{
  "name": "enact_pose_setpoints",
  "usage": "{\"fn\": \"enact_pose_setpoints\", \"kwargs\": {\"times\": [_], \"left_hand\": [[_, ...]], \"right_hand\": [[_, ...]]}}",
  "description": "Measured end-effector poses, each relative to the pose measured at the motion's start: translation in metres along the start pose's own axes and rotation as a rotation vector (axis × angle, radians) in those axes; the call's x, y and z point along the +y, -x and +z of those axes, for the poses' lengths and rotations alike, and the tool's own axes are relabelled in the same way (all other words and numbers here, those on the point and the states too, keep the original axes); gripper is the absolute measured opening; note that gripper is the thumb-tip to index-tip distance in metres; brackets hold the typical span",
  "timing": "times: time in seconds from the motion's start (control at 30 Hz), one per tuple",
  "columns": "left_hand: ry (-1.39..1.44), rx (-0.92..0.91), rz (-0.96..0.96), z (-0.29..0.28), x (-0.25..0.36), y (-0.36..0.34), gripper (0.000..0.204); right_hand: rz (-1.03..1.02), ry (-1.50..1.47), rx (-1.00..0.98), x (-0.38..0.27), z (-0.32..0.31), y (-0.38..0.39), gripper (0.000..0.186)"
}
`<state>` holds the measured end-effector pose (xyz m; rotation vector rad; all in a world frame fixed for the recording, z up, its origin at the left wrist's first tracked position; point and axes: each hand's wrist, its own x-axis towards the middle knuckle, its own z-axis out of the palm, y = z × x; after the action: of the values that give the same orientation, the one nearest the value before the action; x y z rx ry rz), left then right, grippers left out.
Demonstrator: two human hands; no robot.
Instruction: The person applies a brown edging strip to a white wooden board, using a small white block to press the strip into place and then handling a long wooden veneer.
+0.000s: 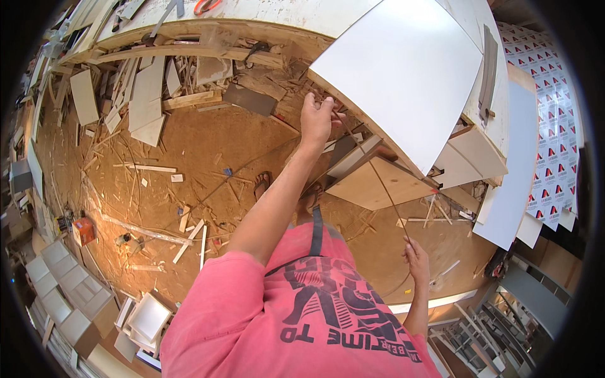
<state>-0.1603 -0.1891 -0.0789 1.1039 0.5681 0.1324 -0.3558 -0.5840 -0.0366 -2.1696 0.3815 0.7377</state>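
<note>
A thin, flexible dark brown strip (382, 178) stretches between my two hands. My left hand (317, 121) is closed on its upper part, close beside the left edge of a large white panel (403, 75). That panel lies on the workbench, its raw wood-coloured edge facing me. Lower and to the right, my right hand (416, 259) pinches the strip near my side. Past the right hand the strip curves down toward the floor. Exactly how the left fingers grip it is partly hidden.
Wood offcuts (148, 101) crowd the space under the bench. A light wooden board (378, 183) sticks out below the panel. Scraps and a cable litter the brown floor (157, 208). Patterned sheets (554, 132) lean at the right; an orange box (82, 231) stands at left.
</note>
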Motion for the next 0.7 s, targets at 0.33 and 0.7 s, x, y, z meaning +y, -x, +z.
{"fn": "enact_pose_setpoints", "kwargs": {"times": [0.33, 0.7], "left_hand": [[-0.081, 0.132, 0.092, 0.004, -0.004, -0.024, 0.025], [0.026, 0.097, 0.069, 0.002, -0.001, -0.028, 0.026]], "right_hand": [[-0.006, -0.024, -0.106, -0.006, -0.027, -0.036, 0.031], [-0.011, 0.023, -0.159, -0.01, -0.03, -0.048, 0.031]]}}
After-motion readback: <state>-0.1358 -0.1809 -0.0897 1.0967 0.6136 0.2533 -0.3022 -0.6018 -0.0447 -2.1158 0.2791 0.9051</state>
